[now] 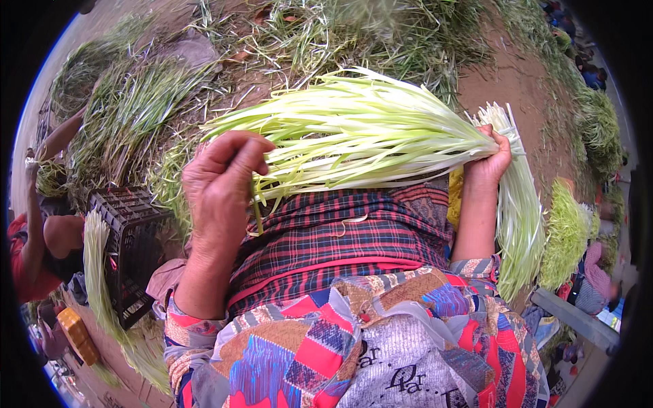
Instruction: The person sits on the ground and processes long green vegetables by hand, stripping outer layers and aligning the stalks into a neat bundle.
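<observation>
Here, the right hand (491, 158) grips a long yellow-green leaf bundle (354, 129) by its white right end, over a red-and-black checked cloth (320, 234); the left hand (221, 180) pinches a thin green blade (258, 205).

there are two bare hands: one left hand (221, 180) and one right hand (491, 158). i count one held bunch of pale stalks (360, 132), one similar bunch (518, 211) near the right hand, one black crate (129, 204), one orange box (77, 335) and one checked cloth (320, 251).
</observation>
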The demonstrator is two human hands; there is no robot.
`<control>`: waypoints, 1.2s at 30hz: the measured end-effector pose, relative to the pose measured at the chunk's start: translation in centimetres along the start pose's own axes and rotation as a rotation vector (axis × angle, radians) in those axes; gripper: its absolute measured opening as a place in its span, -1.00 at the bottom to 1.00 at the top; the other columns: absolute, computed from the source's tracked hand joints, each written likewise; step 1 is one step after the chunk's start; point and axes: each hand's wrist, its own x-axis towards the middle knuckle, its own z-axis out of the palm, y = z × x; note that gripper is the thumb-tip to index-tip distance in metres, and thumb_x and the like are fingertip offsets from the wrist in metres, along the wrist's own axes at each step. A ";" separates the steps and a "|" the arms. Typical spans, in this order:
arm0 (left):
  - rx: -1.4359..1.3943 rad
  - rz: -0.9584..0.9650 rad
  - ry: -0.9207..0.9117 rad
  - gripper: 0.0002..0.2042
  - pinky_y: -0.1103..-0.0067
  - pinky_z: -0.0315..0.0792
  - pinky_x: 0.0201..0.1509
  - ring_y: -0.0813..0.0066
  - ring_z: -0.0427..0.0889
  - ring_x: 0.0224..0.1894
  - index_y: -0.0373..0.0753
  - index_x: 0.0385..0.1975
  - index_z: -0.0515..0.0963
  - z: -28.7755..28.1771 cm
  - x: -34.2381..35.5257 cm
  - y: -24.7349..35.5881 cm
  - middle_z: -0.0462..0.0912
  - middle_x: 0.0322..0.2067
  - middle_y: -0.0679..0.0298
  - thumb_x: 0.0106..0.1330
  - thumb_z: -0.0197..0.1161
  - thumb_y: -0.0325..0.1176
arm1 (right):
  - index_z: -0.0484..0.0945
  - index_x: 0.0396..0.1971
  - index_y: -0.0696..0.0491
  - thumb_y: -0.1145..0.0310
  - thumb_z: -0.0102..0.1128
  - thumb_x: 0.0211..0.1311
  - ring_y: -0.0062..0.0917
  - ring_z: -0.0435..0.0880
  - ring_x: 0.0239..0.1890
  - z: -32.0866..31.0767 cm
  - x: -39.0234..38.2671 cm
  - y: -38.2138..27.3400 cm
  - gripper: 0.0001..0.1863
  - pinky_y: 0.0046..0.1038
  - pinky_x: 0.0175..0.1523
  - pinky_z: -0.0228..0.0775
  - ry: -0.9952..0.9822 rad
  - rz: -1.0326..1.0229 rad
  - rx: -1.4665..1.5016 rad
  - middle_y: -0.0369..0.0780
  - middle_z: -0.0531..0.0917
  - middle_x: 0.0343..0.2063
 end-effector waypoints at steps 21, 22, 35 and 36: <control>0.760 0.958 -0.254 -0.22 0.16 0.17 0.20 -0.03 0.30 0.17 -0.16 0.25 0.20 8.1 4.2 4.2 0.29 0.12 -0.08 -0.11 0.33 -0.48 | 0.38 -0.30 0.14 0.61 0.18 -0.08 -0.44 0.52 -0.41 16.0 -0.8 -0.7 -0.71 -0.28 -0.11 0.46 0.023 -0.473 -0.144 -0.22 0.47 -0.45; 0.748 1.017 -0.183 -0.20 0.13 0.16 0.19 -0.03 0.31 0.16 -0.18 0.25 0.19 10.0 4.7 4.8 0.30 0.12 -0.09 -0.12 0.34 -0.45 | 0.38 -0.26 0.14 0.63 0.21 -0.08 -0.45 0.52 -0.41 18.3 -1.3 -0.1 -0.67 -0.27 -0.11 0.47 -0.082 -0.490 -0.141 -0.22 0.47 -0.44; 0.339 0.589 -0.715 -0.73 0.53 0.46 -0.28 0.51 0.61 -0.39 -0.29 -0.32 0.51 11.2 7.0 10.8 0.63 -0.49 0.22 -0.01 0.39 -0.41 | 0.03 0.29 0.14 -0.04 0.61 -0.45 -0.19 0.38 0.18 23.7 -6.7 -0.8 0.27 -0.25 0.23 0.25 -0.869 -0.373 -0.325 0.03 0.40 0.09; 0.340 0.471 -0.841 -0.72 0.55 0.45 -0.26 0.57 0.59 -0.38 -0.30 -0.31 0.53 11.6 6.5 11.1 0.64 -0.48 0.26 -0.02 0.39 -0.41 | -0.02 0.32 0.12 -0.05 0.62 -0.50 -0.14 0.32 0.24 23.0 -6.4 -1.2 0.33 -0.24 0.27 0.20 -0.882 -0.357 -0.305 0.06 0.35 0.15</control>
